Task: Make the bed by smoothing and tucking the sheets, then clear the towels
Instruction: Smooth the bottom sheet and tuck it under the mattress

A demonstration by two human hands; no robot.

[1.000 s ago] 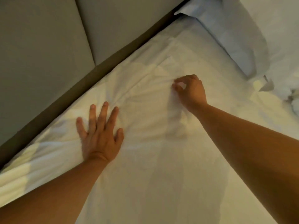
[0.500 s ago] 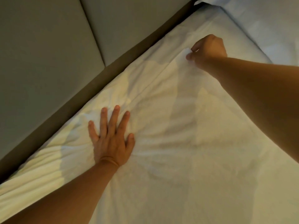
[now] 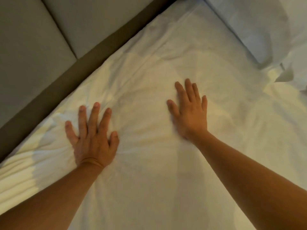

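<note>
A white bed sheet (image 3: 149, 188) covers the mattress and fills most of the head view. Wrinkles fan out around my left hand (image 3: 93, 138), which lies flat on the sheet with fingers spread, close to the sheet's bunched left edge. My right hand (image 3: 191, 113) presses flat on the sheet to the right, fingers straight and together, slightly blurred. Neither hand holds anything. No towel is in view.
A white pillow (image 3: 259, 25) lies at the top right, with rumpled white bedding (image 3: 292, 75) beside it. A dark brown bed frame strip (image 3: 69, 78) runs diagonally along the sheet's left edge, backed by grey padded headboard panels (image 3: 29, 52).
My right hand let go of the sheet fold it pinched near the pillow, came back toward me and now lies flat. My left hand stays pressed in place.
</note>
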